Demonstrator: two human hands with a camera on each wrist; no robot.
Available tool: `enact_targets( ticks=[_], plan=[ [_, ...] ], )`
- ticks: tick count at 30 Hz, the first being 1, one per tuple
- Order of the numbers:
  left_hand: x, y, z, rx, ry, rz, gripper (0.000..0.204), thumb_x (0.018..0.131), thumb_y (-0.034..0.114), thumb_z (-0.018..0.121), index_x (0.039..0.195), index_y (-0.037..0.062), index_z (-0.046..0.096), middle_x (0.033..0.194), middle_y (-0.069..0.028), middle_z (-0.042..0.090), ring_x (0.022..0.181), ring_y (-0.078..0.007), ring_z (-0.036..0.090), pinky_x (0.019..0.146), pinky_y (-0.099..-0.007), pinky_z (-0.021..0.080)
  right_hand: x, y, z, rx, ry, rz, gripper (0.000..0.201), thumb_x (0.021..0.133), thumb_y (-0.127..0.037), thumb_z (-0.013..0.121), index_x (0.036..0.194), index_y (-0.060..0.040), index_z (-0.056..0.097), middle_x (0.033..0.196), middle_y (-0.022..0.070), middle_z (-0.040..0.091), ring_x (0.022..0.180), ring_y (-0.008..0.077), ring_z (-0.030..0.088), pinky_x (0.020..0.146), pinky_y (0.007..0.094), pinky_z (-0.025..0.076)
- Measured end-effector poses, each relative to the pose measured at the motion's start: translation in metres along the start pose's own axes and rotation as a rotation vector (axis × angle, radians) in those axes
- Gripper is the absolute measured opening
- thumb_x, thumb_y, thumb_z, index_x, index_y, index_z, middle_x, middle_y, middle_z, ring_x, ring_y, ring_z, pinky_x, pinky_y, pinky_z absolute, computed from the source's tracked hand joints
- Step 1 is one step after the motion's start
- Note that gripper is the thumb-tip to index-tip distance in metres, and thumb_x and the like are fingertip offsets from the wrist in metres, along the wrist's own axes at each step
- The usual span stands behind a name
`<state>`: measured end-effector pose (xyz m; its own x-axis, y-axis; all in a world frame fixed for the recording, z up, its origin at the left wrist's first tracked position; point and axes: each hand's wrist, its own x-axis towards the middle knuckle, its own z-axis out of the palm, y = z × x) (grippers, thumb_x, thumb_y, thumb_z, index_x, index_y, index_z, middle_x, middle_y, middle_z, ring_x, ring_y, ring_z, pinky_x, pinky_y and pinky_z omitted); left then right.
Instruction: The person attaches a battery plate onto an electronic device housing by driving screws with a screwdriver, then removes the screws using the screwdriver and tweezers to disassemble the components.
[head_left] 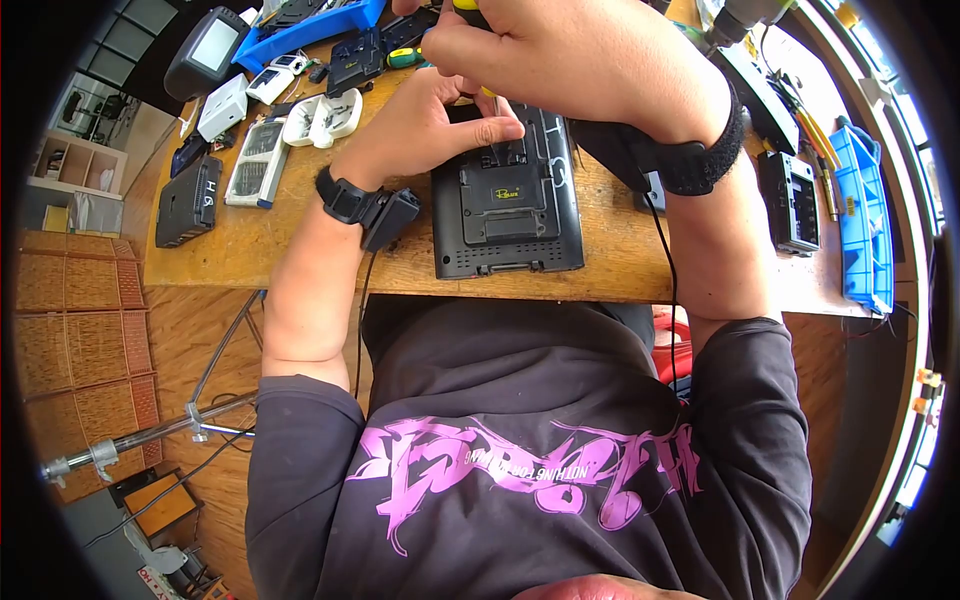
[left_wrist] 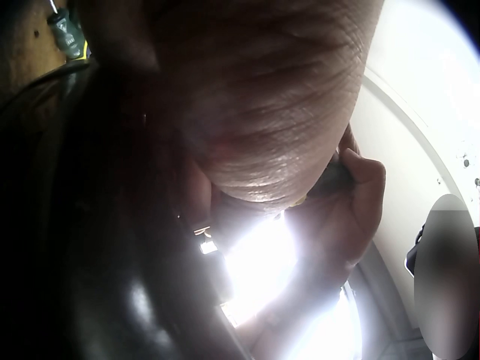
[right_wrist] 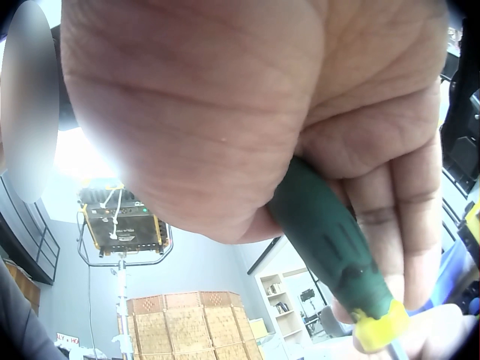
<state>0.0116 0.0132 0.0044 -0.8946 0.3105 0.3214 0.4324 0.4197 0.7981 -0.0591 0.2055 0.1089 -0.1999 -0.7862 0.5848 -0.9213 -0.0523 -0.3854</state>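
Observation:
A black flat device, its back with a mounting plate facing up, lies on the wooden table in front of the person. High in the head view, the right hand grips a screwdriver; its green handle and yellow collar show in the right wrist view. The shaft points down towards the upper part of the device. The left hand is at the device's upper left, thumb stretched across beside the shaft. Its other fingers are largely hidden, so I cannot tell what they hold. In the left wrist view this hand is dark against glare.
Another green and yellow screwdriver lies beyond the left hand. On the left are a black case, a clear-topped white-framed box and a blue tray. At right stand a black charger-like box and a blue bin.

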Motion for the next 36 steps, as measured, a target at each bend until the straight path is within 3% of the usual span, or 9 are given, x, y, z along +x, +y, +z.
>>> enact_targets(
  ticks=[6, 9, 12, 19, 21, 24, 29, 34, 36],
  plan=[
    [-0.001, -0.003, 0.002, -0.322, 0.026, 0.031, 0.018, 0.098, 0.015, 0.084, 0.108, 0.0003, 0.08, 0.105, -0.007, 0.082, 0.101, -0.0153, 0.076, 0.095, -0.0313, 0.058, 0.0, -0.019, -0.01, 0.126, -0.094, 0.255, 0.039, 0.1, -0.015, 0.062, 0.124, 0.0166, 0.058, 0.089, 0.0315, 0.075, 0.089, 0.0427, 0.078, 0.084, 0.044, 0.063],
    [0.0, -0.007, -0.002, -0.342, -0.011, -0.049, 0.018, 0.098, 0.01, 0.082, 0.112, -0.0013, 0.081, 0.108, -0.009, 0.083, 0.104, -0.0161, 0.078, 0.097, -0.0294, 0.06, -0.005, -0.038, -0.039, 0.173, -0.118, 0.149, 0.039, 0.099, -0.015, 0.063, 0.121, 0.0162, 0.06, 0.088, 0.0319, 0.074, 0.089, 0.0431, 0.078, 0.083, 0.0443, 0.063],
    [0.0, -0.009, 0.0, -0.322, 0.0, -0.067, 0.017, 0.098, 0.01, 0.083, 0.111, -0.0012, 0.081, 0.108, -0.009, 0.083, 0.104, -0.0157, 0.078, 0.097, -0.0288, 0.06, 0.001, -0.008, -0.009, -0.022, -0.003, 0.091, 0.036, 0.097, -0.016, 0.065, 0.115, 0.0147, 0.064, 0.086, 0.0308, 0.074, 0.085, 0.0436, 0.077, 0.08, 0.0438, 0.062],
    [0.001, -0.01, 0.001, -0.29, 0.042, -0.102, 0.016, 0.095, 0.01, 0.087, 0.095, 0.001, 0.073, 0.106, -0.0091, 0.082, 0.106, -0.014, 0.077, 0.097, -0.0307, 0.06, -0.002, -0.027, -0.023, -0.093, 0.037, 0.184, 0.028, 0.092, -0.018, 0.076, 0.099, 0.0092, 0.072, 0.084, 0.0273, 0.073, 0.078, 0.0416, 0.076, 0.074, 0.0428, 0.061],
    [0.001, -0.01, 0.001, -0.292, 0.038, -0.131, 0.017, 0.095, 0.009, 0.087, 0.094, 0.0014, 0.072, 0.106, -0.0098, 0.082, 0.107, -0.0149, 0.077, 0.097, -0.0312, 0.06, -0.008, -0.039, -0.032, -0.118, 0.094, 0.028, 0.028, 0.091, -0.019, 0.08, 0.097, 0.008, 0.073, 0.083, 0.0259, 0.074, 0.076, 0.0401, 0.075, 0.071, 0.0414, 0.06],
    [0.0, -0.009, 0.001, -0.251, 0.041, -0.14, 0.018, 0.095, 0.009, 0.086, 0.094, 0.0013, 0.07, 0.107, -0.0109, 0.082, 0.109, -0.0168, 0.077, 0.097, -0.0319, 0.061, 0.003, -0.028, -0.026, -0.059, -0.016, 0.245, 0.03, 0.091, -0.02, 0.081, 0.094, 0.0082, 0.074, 0.08, 0.0253, 0.073, 0.075, 0.0396, 0.075, 0.069, 0.0407, 0.06],
    [0.003, 0.003, 0.003, -0.515, 0.039, -0.005, 0.016, 0.096, 0.007, 0.086, 0.094, 0.0013, 0.07, 0.11, -0.0116, 0.081, 0.107, -0.0179, 0.077, 0.097, -0.0311, 0.061, -0.008, -0.038, -0.025, -0.226, 0.028, 0.107, 0.027, 0.091, -0.019, 0.08, 0.092, 0.007, 0.074, 0.078, 0.0256, 0.072, 0.074, 0.0401, 0.074, 0.07, 0.0417, 0.06],
    [0.0, -0.011, 0.003, -0.285, 0.07, -0.047, 0.015, 0.096, 0.006, 0.085, 0.102, 0.0024, 0.072, 0.111, -0.0107, 0.081, 0.107, -0.0169, 0.077, 0.097, -0.0316, 0.061, -0.008, -0.035, -0.033, -0.16, -0.011, 0.03, 0.023, 0.089, -0.017, 0.078, 0.091, 0.0058, 0.074, 0.078, 0.026, 0.072, 0.073, 0.0404, 0.074, 0.071, 0.0419, 0.06],
    [0.002, -0.015, 0.001, -0.227, 0.063, -0.016, 0.016, 0.096, 0.005, 0.085, 0.105, 0.0022, 0.073, 0.11, -0.01, 0.081, 0.105, -0.0167, 0.077, 0.096, -0.0316, 0.061, 0.0, -0.027, -0.029, -0.043, -0.089, 0.172, 0.024, 0.087, -0.017, 0.078, 0.09, 0.006, 0.074, 0.078, 0.026, 0.072, 0.073, 0.0398, 0.074, 0.071, 0.0413, 0.06]
  ],
)
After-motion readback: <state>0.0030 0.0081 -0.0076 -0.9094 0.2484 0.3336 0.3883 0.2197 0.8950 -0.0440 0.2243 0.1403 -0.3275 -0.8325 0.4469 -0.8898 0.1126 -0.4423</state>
